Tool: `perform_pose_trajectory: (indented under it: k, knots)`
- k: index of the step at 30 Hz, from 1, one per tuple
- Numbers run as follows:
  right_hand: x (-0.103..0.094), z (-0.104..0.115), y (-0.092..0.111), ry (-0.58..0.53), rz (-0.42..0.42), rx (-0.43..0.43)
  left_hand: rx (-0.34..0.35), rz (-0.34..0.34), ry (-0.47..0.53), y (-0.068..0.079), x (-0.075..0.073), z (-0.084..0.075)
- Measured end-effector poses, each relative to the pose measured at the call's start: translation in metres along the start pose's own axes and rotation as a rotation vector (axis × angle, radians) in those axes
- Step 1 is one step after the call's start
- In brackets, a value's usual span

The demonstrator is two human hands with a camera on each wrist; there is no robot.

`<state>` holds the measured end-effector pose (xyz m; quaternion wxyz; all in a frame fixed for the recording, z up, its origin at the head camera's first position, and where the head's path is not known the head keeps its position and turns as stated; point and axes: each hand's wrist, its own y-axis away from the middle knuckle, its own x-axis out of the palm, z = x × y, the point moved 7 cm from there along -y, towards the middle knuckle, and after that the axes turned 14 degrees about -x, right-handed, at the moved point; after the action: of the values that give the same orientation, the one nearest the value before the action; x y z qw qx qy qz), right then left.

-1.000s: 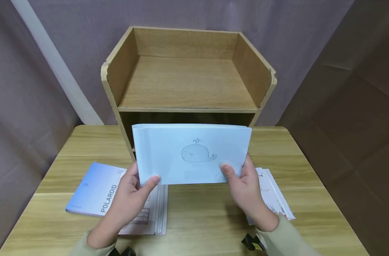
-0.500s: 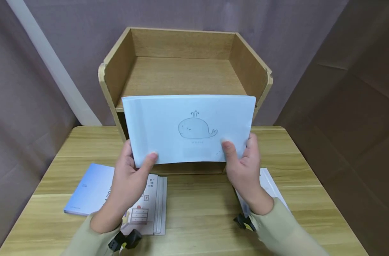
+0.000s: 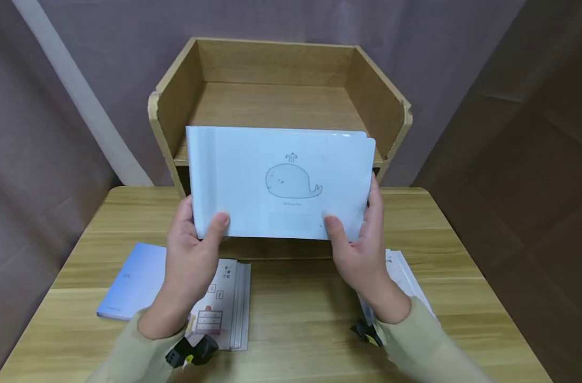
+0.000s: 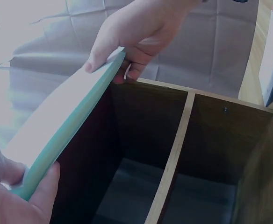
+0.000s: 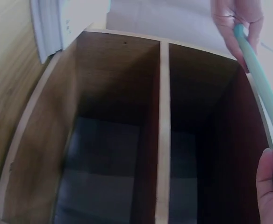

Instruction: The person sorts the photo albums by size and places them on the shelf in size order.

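My left hand [image 3: 191, 260] and right hand [image 3: 362, 255] hold a pale blue booklet [image 3: 238, 175] by its two lower corners, thumbs on the front cover. A line drawing of a whale marks that cover, and a second layer peeks out at its upper right corner. In the head view the booklet overlaps the front of the wooden shelf [image 3: 281, 106], hiding most of the lower opening. The left wrist view shows its green-tinted edge [image 4: 75, 121] running between both hands, above the shelf's two dark compartments. From the right wrist, the same edge [image 5: 262, 84] lies along the shelf's upper side.
A blue book [image 3: 130, 282] and several white books [image 3: 238, 308] lie on the table [image 3: 291, 319] at left, partly under my left forearm. More white booklets [image 3: 407, 282] lie at right, behind my right wrist. Curtains [image 3: 281, 21] hang behind the shelf.
Both hands have raised the booklet, from in front of the shelf's lower opening up to the front of its top board. The books on the table have stayed put.
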<state>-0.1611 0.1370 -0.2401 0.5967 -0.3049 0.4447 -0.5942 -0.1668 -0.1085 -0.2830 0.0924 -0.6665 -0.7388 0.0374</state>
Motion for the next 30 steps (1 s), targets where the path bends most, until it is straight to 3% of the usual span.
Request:
perform_pose_trajectory:
  k: [7, 11, 14, 17, 21, 24, 26, 30]
  knots:
    - [0.000, 0.004, 0.012, 0.078, 0.087, -0.143, -0.045, 0.017, 0.077, 0.001, 0.001, 0.001]
    - [-0.003, -0.005, 0.023, 0.081, 0.134, -0.158, -0.031, 0.030, 0.084, 0.001, 0.001, -0.003]
    - [-0.007, -0.016, 0.030, 0.071, 0.130, -0.147, 0.034, 0.032, 0.075, 0.002, 0.001, -0.011]
    - [-0.011, -0.024, 0.033, 0.045, 0.095, -0.134, 0.168, 0.027, 0.047, 0.005, 0.002, -0.024]
    - [-0.014, -0.022, 0.026, -0.018, 0.024, -0.097, 0.311, 0.086, -0.032, 0.011, 0.010, -0.042]
    - [-0.015, -0.022, 0.020, -0.066, -0.023, -0.048, 0.337, 0.140, -0.117, 0.012, 0.016, -0.049]
    - [-0.015, -0.021, 0.017, -0.076, -0.042, -0.012, 0.338, 0.141, -0.164, 0.012, 0.016, -0.050]
    - [-0.017, -0.020, 0.012, -0.078, -0.082, 0.032, 0.320, 0.107, -0.166, 0.007, 0.013, -0.051]
